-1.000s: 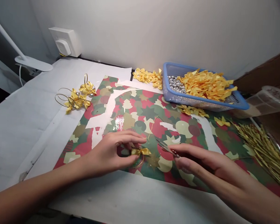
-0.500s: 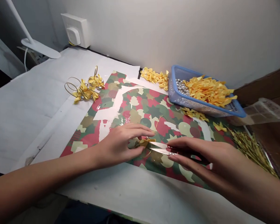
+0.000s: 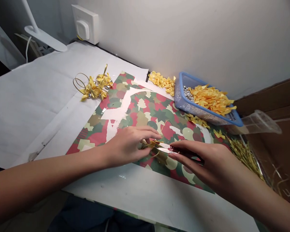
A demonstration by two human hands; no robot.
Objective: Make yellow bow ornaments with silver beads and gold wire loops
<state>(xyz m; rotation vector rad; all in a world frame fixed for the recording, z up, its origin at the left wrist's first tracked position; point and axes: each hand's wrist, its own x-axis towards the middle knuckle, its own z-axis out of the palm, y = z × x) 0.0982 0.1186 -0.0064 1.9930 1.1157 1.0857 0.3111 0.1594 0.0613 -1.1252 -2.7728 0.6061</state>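
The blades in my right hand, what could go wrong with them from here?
The metal blades point at the left hand, very near its fingertips, so a slip might nick a finger. They also meet the yellow bow, so its ribbon could get cut or snagged. The thin gold loop just below might catch too.

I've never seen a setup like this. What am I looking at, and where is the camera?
No machine here: these are a person's bare hands, seen by a camera worn on the head, looking forward and down. The left hand holds a small yellow bow; the right hand holds a shiny metal tool, its tip at the bow. Beneath lies a patterned sheet. Behind, a blue basket holds more bows and silver beads; wiry gold stems lie right.
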